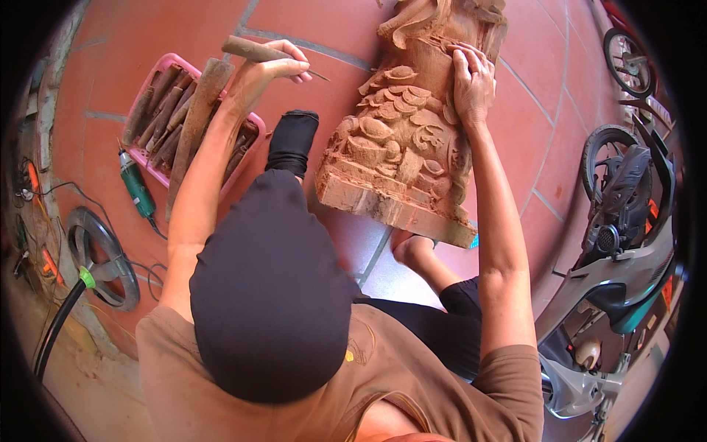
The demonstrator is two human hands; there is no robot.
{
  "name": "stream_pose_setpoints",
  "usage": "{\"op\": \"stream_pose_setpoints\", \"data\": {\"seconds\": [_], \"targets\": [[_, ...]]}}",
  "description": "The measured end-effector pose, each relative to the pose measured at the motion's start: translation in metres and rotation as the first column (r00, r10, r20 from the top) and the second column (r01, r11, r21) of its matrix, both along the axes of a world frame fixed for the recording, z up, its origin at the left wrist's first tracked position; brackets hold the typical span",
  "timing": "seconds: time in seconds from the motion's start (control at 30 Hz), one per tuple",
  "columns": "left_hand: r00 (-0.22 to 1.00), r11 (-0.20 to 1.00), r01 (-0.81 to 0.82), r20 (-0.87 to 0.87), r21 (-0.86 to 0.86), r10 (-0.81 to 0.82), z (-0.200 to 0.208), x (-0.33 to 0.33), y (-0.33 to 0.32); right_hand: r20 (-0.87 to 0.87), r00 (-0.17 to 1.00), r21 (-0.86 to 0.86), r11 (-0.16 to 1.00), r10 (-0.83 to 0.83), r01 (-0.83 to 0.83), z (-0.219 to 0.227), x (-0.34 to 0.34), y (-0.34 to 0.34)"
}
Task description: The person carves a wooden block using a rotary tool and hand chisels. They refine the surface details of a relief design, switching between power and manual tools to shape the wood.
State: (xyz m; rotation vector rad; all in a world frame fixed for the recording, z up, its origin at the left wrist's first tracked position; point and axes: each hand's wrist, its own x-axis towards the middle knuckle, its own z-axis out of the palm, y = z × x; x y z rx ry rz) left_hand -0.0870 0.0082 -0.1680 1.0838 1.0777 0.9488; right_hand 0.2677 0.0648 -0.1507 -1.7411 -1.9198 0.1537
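In my left hand (286, 62) is a carving chisel (250, 50) with a thick wooden handle and a thin metal blade pointing right. The fingers are closed around it, above the floor and apart from the carving. A large brown wood carving (401, 136) lies in front of me, its flat base toward me and its surface covered in rounded coin-like and ingot-like shapes. My right hand (473, 85) rests on its upper right part, fingers stretched out over the wood. Wood dust coats the carving.
On the left, a pink basket (168, 62) holds several wooden-handled tools, with a long wooden bar (200, 103) across it. Beside it lie a green power tool (137, 186) and a grey wheel-like disc (121, 283) with cables. Motorbike parts (626, 258) stand at right on red tiles.
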Motion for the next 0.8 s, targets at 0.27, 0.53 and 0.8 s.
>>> {"op": "stream_pose_setpoints", "data": {"seconds": [0.27,0.53,0.8], "targets": [[0.888,0.962,0.274,0.38,0.012,-0.258,0.026,0.062,-0.019,-0.014,0.999,-0.005,1.0,0.028,-0.028,0.003,-0.003,-0.001],[0.924,0.993,0.112,0.37,-0.038,-0.09,-0.007,0.067,-0.011,-0.016,1.0,-0.014,1.0,0.019,-0.019,0.007,-0.007,-0.003],[0.962,0.979,-0.2,0.181,-0.047,0.205,-0.02,0.023,0.0,0.018,1.0,-0.019,1.0,0.015,-0.014,0.004,-0.002,-0.004]]}}
